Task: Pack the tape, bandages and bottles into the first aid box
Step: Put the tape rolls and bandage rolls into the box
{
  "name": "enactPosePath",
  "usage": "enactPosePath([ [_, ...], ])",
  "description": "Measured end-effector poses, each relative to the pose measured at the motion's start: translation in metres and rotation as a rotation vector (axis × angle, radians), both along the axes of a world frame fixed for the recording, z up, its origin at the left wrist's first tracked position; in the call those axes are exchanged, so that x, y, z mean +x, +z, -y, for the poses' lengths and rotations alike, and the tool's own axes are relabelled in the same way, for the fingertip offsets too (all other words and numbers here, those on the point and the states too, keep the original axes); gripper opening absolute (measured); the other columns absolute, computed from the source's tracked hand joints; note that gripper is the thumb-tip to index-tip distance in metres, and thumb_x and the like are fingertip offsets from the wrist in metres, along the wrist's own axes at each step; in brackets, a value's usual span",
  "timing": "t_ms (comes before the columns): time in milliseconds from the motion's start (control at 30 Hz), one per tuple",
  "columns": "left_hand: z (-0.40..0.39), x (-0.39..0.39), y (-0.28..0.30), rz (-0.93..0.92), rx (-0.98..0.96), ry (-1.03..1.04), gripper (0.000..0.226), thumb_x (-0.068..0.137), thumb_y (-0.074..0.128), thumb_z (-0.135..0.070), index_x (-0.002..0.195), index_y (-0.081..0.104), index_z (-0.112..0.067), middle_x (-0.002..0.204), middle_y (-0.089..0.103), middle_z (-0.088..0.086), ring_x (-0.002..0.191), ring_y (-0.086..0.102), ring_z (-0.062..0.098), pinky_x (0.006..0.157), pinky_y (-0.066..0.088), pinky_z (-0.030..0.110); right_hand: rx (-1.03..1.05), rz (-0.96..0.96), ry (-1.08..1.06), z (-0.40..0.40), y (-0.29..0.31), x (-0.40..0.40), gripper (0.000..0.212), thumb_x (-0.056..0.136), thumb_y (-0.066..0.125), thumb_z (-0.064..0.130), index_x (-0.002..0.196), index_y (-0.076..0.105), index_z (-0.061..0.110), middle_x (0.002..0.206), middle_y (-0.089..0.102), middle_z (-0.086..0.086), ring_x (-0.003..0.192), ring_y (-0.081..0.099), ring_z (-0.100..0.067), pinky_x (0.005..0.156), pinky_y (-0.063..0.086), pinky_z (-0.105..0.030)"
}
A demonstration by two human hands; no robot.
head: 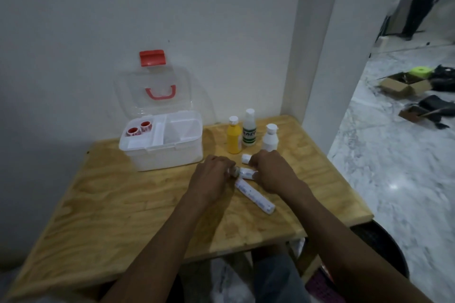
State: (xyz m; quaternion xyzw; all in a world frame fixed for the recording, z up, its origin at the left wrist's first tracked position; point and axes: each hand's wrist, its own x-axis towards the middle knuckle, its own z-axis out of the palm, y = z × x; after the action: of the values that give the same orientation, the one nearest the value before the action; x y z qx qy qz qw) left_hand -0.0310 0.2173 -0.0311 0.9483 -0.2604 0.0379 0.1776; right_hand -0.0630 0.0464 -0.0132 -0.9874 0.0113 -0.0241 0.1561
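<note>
A white first aid box (162,155) stands open on the wooden table (123,204), its clear lid (160,91) leaning on the wall. Two red-and-white tape rolls (139,128) sit in its back-left tray compartment. A yellow bottle (234,138), a green-labelled bottle (249,130) and a white bottle (270,139) stand to the right of the box. My left hand (211,174) is closed on the end of a small bandage roll (246,173). My right hand (270,172) grips another short bandage roll (246,158). A long wrapped bandage (254,197) lies between my forearms.
The table sits in a wall corner, its right edge open to a marble floor (394,179). Cardboard boxes (403,86) and dark items lie on that floor. A person's legs (418,7) stand far back right.
</note>
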Motion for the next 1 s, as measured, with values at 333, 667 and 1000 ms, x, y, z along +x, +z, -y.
enactPosePath([
  [333, -0.007, -0.007, -0.009, 0.015, -0.014, 0.066, 0.011, 0.089, 0.059, -0.026, 0.097, 0.067, -0.024, 0.101, 0.066, 0.001, 0.099, 0.058, 0.025, 0.078, 0.049, 0.044, -0.010, 0.003, 0.012, -0.002, -0.004, -0.003, 0.024, 0.092, 0.057, 0.017, 0.116, 0.058, 0.015, 0.109, 0.063, -0.012, 0.099, 0.061, -0.030, 0.075, 0.051, -0.038],
  [667, -0.074, -0.020, 0.033, 0.212, -0.381, 0.254, 0.024, 0.090, 0.066, -0.022, 0.112, 0.068, -0.014, 0.109, 0.070, 0.005, 0.099, 0.062, 0.022, 0.085, 0.050, 0.033, 0.340, 0.198, 0.050, -0.054, 0.063, 0.016, 0.041, 0.084, 0.070, 0.026, 0.121, 0.064, 0.011, 0.112, 0.070, -0.011, 0.098, 0.066, -0.028, 0.088, 0.053, -0.038],
  [1000, -0.181, 0.029, 0.067, 0.231, -0.243, 0.517, 0.027, 0.086, 0.070, -0.029, 0.106, 0.073, -0.011, 0.102, 0.074, 0.007, 0.088, 0.066, 0.023, 0.078, 0.047, 0.031, 0.760, 0.127, -0.038, -0.158, 0.088, 0.086, 0.050, 0.074, 0.080, 0.027, 0.118, 0.066, 0.008, 0.113, 0.070, -0.010, 0.106, 0.064, -0.026, 0.090, 0.056, -0.042],
])
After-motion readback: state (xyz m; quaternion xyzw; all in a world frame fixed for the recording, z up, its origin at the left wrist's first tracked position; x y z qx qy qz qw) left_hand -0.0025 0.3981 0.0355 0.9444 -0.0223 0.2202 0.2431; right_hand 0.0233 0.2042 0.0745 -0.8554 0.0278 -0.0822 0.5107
